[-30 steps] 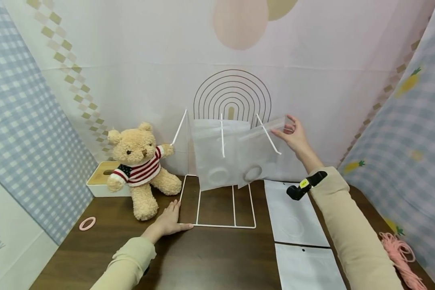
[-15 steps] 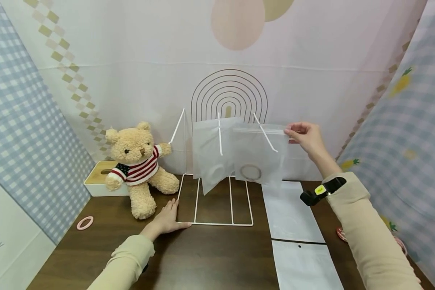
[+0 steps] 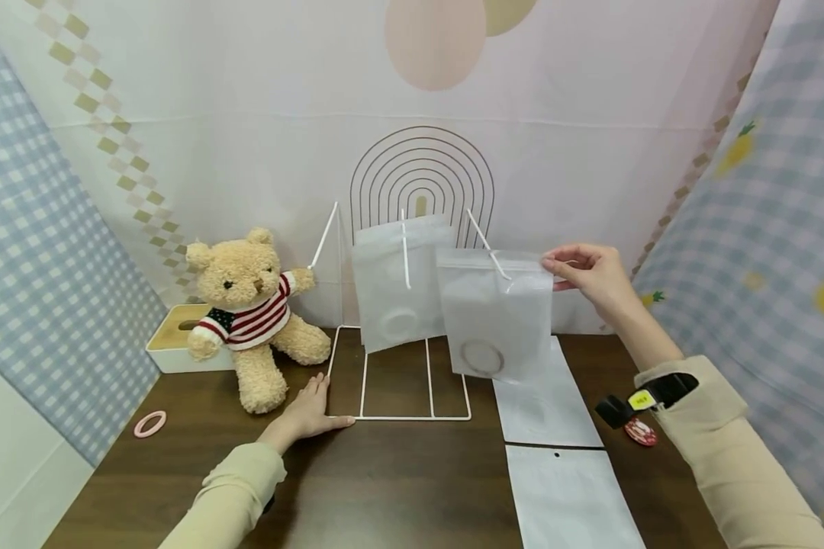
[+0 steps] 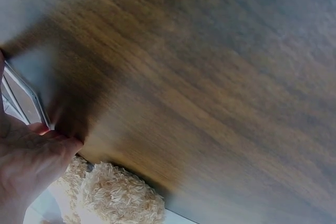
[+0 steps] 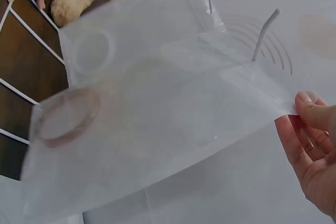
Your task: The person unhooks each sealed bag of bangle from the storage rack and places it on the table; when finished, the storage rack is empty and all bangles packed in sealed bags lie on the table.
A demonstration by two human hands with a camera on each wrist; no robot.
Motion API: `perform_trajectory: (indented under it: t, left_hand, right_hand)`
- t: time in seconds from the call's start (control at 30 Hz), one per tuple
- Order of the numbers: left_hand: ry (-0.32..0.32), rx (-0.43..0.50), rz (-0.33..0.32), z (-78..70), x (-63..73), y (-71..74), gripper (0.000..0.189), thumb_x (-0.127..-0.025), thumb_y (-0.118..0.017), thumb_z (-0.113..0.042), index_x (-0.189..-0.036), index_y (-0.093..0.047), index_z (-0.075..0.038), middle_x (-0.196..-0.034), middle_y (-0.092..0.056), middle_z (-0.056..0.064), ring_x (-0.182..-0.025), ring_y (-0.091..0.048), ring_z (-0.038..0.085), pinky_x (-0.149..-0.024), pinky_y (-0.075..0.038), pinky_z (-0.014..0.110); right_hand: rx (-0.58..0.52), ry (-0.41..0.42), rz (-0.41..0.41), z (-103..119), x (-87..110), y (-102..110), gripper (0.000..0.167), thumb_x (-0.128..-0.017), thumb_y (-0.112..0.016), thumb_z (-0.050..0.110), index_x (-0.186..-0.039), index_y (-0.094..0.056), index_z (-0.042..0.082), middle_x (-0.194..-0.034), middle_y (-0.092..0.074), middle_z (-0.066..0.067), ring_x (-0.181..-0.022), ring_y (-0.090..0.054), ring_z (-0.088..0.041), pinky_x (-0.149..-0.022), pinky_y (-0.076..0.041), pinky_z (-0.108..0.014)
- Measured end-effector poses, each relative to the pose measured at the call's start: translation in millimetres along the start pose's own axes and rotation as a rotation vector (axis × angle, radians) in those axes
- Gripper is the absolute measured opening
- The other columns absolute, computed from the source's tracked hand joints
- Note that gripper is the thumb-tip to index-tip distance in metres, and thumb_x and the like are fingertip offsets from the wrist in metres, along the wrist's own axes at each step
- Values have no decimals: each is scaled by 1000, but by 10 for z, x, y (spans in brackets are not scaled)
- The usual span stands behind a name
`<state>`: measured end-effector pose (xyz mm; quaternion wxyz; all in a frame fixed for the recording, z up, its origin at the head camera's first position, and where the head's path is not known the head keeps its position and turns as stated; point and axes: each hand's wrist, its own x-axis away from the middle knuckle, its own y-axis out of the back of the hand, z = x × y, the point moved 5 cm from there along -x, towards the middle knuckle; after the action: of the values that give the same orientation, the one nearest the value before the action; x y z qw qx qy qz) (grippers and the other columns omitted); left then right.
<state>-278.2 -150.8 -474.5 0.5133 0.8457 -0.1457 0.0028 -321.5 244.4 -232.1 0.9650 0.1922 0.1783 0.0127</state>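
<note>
My right hand (image 3: 593,278) pinches the top right corner of a frosted zip bag (image 3: 497,324) between thumb and fingers. A brownish ring (image 5: 69,117) shows through that bag's lower part. The bag hangs near the tip of the right prong (image 3: 487,245) of a white wire display rack (image 3: 412,418). On the middle prong a second frosted bag (image 3: 381,286) hangs slightly tilted, with a pale ring inside. My left hand (image 3: 307,408) rests at the front left corner of the rack's base, thumb spread along the front wire; the left wrist view catches it at the edge.
A teddy bear (image 3: 247,301) sits left of the rack, before a white box with a wooden lid (image 3: 178,332). A pink ring (image 3: 149,424) lies at the left. Two flat bags (image 3: 573,496) lie on the right, beside a red-and-white disc (image 3: 640,431).
My right hand has drawn its bag right and forward along the right prong, apart from the bag on the middle prong. My left hand stays on the rack's base.
</note>
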Motion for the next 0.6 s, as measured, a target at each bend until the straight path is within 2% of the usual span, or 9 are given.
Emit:
perform_trajectory:
  t: [0.23, 0.47, 0.6]
  left_hand:
    - [-3, 4, 0, 1, -2, -7, 100, -76, -68, -47, -137, -21, 17, -144, -17, 37, -133, -17, 50, -108, -21, 56]
    - [-6, 6, -6, 14, -1, -13, 100, -75, -68, -47, -136, -21, 18, -143, -17, 38, -133, -18, 51, -107, -22, 58]
    - [-9, 8, -5, 15, -7, -19, 101, -75, -68, -47, -137, -21, 18, -143, -17, 38, -132, -18, 51, -107, -22, 58]
  right_hand:
    - [-73, 9, 51, 80, 233, 86, 9, -82, -66, 11, -90, -70, 13, -83, -69, 15, -73, -65, -1, -58, -55, -20]
    - [-32, 1, 20, 148, 394, 152, 9, -82, -67, 12, -89, -72, 14, -80, -69, 15, -70, -64, -3, -57, -55, -23]
    - [-89, -1, 30, 185, 449, 164, 9, -82, -67, 9, -88, -72, 12, -80, -70, 12, -69, -64, -4, -57, -54, -22]
